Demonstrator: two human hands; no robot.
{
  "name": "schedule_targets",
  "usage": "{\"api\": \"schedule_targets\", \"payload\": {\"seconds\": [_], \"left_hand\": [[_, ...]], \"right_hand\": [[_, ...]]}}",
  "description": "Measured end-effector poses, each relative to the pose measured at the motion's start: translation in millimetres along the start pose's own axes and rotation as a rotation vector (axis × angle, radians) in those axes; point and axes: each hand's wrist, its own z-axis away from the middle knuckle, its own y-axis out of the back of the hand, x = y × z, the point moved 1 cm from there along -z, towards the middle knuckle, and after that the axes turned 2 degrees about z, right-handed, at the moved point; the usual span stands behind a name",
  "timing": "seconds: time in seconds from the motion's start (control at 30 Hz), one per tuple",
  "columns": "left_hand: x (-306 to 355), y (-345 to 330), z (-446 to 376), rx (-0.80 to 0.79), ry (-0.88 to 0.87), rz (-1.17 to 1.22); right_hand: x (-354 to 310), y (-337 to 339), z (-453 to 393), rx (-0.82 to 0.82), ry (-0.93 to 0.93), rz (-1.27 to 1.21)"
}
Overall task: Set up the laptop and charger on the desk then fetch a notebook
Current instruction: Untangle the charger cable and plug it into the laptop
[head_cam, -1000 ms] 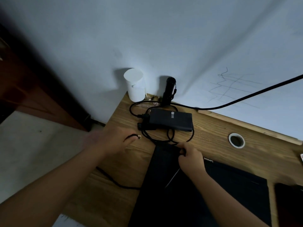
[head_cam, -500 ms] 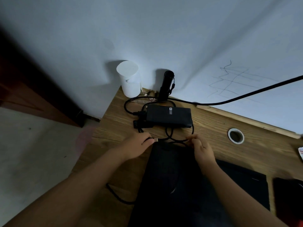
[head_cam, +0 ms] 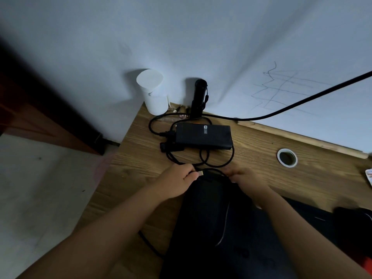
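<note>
Your left hand (head_cam: pixel 177 183) has its fingers (head_cam: pixel 190 174) curled round the charger plug (head_cam: pixel 199 173), yellow tip pointing right at the laptop's far corner. Your right hand (head_cam: pixel 246 181) grips that corner of the laptop (head_cam: pixel 217 228); its fingers are blurred, so exactly how they close I cannot tell. To seat the plug well, keep the right hand bracing the laptop, line the tip square with the port, which is too dark to make out here, and push straight, not at an angle. Leave slack in the cable (head_cam: pixel 217 162) looping back to the charger brick (head_cam: pixel 203 135), which lies on the tabletop (head_cam: pixel 261 141) near the wall. No notebook shows yet.
</note>
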Motion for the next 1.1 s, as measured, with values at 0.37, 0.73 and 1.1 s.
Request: {"api": "schedule_targets", "payload": {"seconds": [0.37,0.73,1.1], "left_hand": [[-7.6,-4.6,10.3,-0.115,0.111,0.387],[-24.5,23.8,22.4,-0.053,0.013,0.434],[-8.0,48.8,17.9,-0.104,-0.078,0.055]], "right_hand": [[-27.8,-46.3,-13.9,-0.048,0.166,0.393],[-39.9,-59.9,-21.1,0.058,0.019,0.522],[-40.8,-40.2,-0.2,-0.227,0.203,0.226]]}}
